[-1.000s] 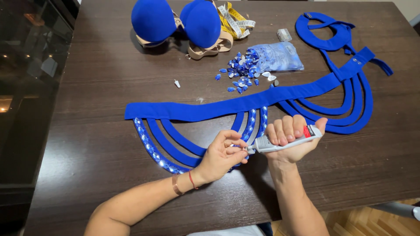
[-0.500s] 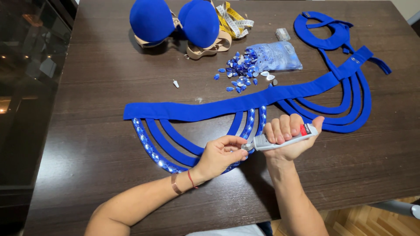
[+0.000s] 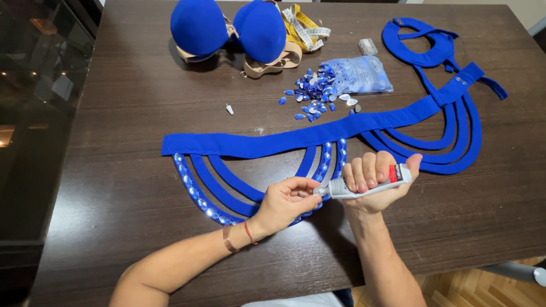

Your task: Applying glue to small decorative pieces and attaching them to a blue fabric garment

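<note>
gripping a glue tube (image 3: 369, 183), right hand (image 3: 375, 185) fingers closed; left hand (image 3: 287, 202) pinching its nozzle over blue straps (image 3: 227, 176).

A small white glue tube (image 3: 369, 183) with a red label band lies level, nozzle pointing left over the blue strapped fabric belt (image 3: 273, 145), spread flat, its outer loops lined with gems.

Clear plastic bag of blue gems (image 3: 358, 75) at table's far middle; glue tube (image 3: 369, 181) white, red label.
</note>
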